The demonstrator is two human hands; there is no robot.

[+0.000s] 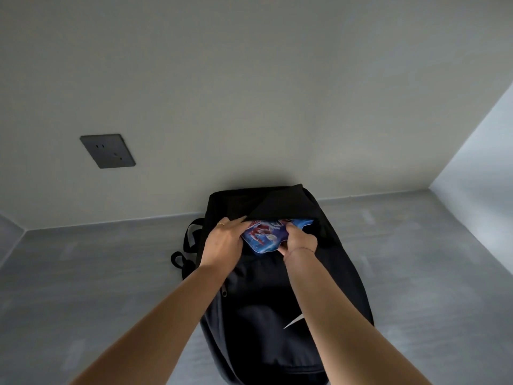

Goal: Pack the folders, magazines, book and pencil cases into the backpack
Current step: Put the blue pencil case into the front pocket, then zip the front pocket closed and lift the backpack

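backpack: black backpack (277, 301) flat on grey table (111, 273), long axis towards the wall, mouth at far end, unzipped
contents: blue-red pencil case (263, 236) half inside the mouth, far edge under the flap
case axis: left-right across the mouth
left hand (224, 243): fingers curled on flap edge, tips hidden
right hand (301, 241): fingers pinching case's near edge

An indoor room, bare and domestic or office-like; which one cannot be told. A plain white painted wall (249, 79) fills the upper frame, a dark grey square socket plate (107, 150) sits at left, and a grey streaked flat surface (83, 273) meets the wall below.
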